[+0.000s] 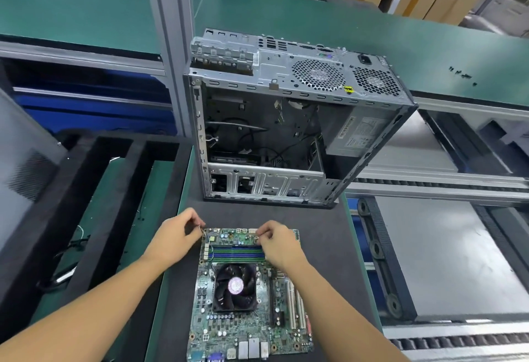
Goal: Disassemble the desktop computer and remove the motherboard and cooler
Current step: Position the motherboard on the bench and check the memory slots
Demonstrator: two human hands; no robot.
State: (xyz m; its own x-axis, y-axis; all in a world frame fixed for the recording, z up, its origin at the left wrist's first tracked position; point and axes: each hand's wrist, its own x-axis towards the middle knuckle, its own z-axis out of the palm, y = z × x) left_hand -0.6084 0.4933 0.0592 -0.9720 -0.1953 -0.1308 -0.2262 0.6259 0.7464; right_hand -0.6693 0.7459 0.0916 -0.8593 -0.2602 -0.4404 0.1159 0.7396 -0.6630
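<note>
Motherboard [246, 318] lies flat on the mat [323, 247] before the case [286, 121], cooler [235, 287] still on; left hand [174, 235] pinches a thin wire [200, 228] at the far corner, right hand [279, 242] curls at the far edge, grip unclear. Best to pull straight and steady the board

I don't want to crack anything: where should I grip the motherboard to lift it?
Probably by its long left and right edges, coming in from either side: the motherboard lies flat, and the cooler and card slots crowd its top face.
</note>
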